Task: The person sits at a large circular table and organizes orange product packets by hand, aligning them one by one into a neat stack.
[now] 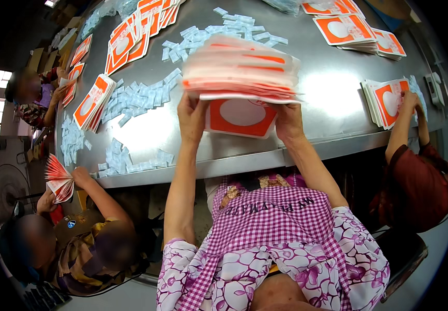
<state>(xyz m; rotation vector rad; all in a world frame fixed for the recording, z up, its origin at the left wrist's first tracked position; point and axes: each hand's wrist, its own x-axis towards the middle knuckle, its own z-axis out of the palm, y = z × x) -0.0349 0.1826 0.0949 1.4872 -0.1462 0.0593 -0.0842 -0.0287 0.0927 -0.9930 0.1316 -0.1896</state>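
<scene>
Both my hands grip a thick stack of orange-and-white printed packets (243, 83), blurred by motion, over the front of the steel table (224, 155). My left hand (191, 116) clasps the stack's left lower edge, and my right hand (289, 118) clasps the right one. Beneath the stack shows one orange packet face with a white oval (242, 114); I cannot tell whether it lies on the table or belongs to the stack. Beyond the stack, small pale-blue sachets (224, 29) are strewn on the steel. More blue sachets (138, 97) spread to the left.
Orange packets lie in piles at the back left (124, 41), left (93, 103) and back right (344, 31). One person (88, 233) at left fans packets (58, 179). Another person (418, 186) at right handles a pile (389, 99) near a white device (434, 89). A third person (39, 93) works at the far left.
</scene>
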